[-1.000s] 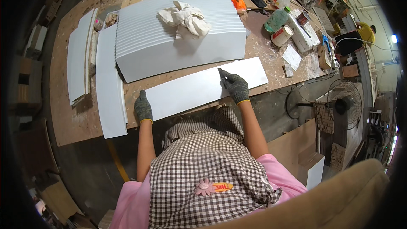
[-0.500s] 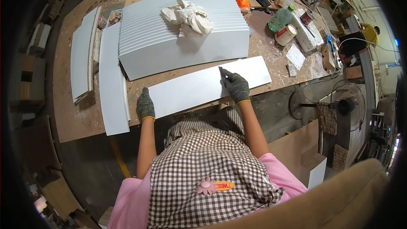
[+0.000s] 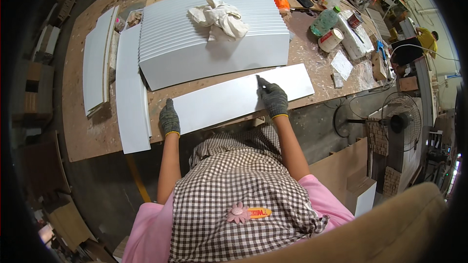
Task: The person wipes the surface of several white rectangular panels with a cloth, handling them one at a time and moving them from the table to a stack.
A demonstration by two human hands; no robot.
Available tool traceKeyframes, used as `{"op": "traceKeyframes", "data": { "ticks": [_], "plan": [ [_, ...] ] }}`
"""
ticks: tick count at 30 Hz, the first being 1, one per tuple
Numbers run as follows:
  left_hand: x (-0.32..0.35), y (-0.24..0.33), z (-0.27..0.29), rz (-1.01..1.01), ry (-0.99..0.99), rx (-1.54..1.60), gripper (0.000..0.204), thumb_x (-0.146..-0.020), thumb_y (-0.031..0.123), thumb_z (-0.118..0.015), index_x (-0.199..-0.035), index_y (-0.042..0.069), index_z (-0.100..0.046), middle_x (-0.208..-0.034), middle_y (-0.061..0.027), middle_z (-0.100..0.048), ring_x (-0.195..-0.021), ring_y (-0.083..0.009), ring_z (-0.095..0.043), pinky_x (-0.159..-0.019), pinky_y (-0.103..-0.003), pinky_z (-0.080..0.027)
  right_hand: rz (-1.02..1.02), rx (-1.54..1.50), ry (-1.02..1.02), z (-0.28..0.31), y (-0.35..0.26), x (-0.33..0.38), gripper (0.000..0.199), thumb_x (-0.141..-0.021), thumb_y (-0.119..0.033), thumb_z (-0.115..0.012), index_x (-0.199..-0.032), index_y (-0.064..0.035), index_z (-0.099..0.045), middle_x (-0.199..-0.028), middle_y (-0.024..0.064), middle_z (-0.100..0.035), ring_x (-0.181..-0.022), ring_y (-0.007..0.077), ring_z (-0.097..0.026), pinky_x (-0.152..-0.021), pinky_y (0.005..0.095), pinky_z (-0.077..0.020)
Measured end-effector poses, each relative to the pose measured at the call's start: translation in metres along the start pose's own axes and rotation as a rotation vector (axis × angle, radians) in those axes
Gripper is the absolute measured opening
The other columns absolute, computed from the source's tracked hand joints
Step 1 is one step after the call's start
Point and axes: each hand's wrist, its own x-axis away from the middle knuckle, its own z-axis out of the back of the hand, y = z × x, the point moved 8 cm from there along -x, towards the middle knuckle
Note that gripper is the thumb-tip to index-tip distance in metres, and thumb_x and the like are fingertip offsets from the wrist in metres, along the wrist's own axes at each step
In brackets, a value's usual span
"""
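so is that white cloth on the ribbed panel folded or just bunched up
Bunched up. The white cloth lies in a crumpled heap with loose twisted folds on top of the ribbed panel, not squared or laid flat.

I saw my hands (image 3: pixel 170 118) in dark grey gloves, a white panel (image 3: pixel 239 98), a brown speckled tabletop (image 3: pixel 97 131), a checked apron (image 3: pixel 239 185).

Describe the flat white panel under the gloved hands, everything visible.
The panel is a long, thin white rectangle, smooth and matte, like painted board. It lies flat along the workbench's near edge, its right end angled away from the person. The left hand presses its left end; the right hand rests right of centre, a finger stretched across the face. Nothing else touches it.
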Motion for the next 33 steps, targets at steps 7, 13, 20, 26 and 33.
{"op": "traceKeyframes", "data": {
  "ticks": [7,13,20,26,33],
  "plan": [
    [0.004,0.01,0.002,-0.199,0.123,-0.152,0.038,-0.093,0.004,-0.039,-0.128,0.007,-0.053,-0.107,-0.0221,-0.064,-0.098,-0.0356,-0.063,-0.087,-0.044,-0.051,-0.014,0.068,-0.031,-0.001,0.001,0.0,0.033,-0.086,-0.024,-0.064,-0.119,-0.0267,-0.066,-0.093,0.0127,-0.063,-0.086,0.029,-0.063,-0.083,0.0391,-0.0507],
    [0.0,-0.003,-0.003,-0.026,0.054,-0.004,0.036,-0.096,0.006,-0.038,-0.129,0.008,-0.052,-0.107,-0.0223,-0.064,-0.098,-0.0364,-0.063,-0.087,-0.043,-0.051,0.058,0.044,-0.099,-0.006,-0.007,0.003,0.035,-0.086,-0.023,-0.065,-0.121,-0.0223,-0.065,-0.096,0.013,-0.064,-0.089,0.0286,-0.064,-0.084,0.0386,-0.0509],
    [-0.003,-0.011,-0.01,0.023,-0.002,0.057,0.036,-0.095,0.007,-0.039,-0.128,0.008,-0.053,-0.108,-0.0226,-0.063,-0.098,-0.0371,-0.063,-0.088,-0.044,-0.05,0.183,0.117,-0.131,-0.004,-0.016,0.007,0.035,-0.086,-0.021,-0.065,-0.12,-0.018,-0.065,-0.095,0.0133,-0.065,-0.087,0.0276,-0.065,-0.083,0.038,-0.0514],
    [-0.002,-0.002,-0.004,-0.015,0.039,0.019,0.037,-0.093,0.005,-0.039,-0.127,0.006,-0.054,-0.112,-0.0218,-0.063,-0.101,-0.0359,-0.062,-0.09,-0.044,-0.05,0.179,0.141,-0.101,-0.005,-0.011,0.002,0.035,-0.085,-0.023,-0.066,-0.119,-0.0234,-0.066,-0.093,0.0135,-0.064,-0.084,0.027,-0.064,-0.08,0.038,-0.0514],
    [0.0,-0.003,-0.001,-0.003,0.016,0.007,0.038,-0.093,0.004,-0.039,-0.127,0.006,-0.054,-0.113,-0.0219,-0.063,-0.103,-0.0356,-0.062,-0.091,-0.043,-0.049,0.088,0.039,-0.102,0.0,-0.009,-0.002,0.035,-0.086,-0.019,-0.064,-0.119,-0.0282,-0.066,-0.092,0.0134,-0.063,-0.081,0.0274,-0.064,-0.079,0.0384,-0.0517]
  ]
}}
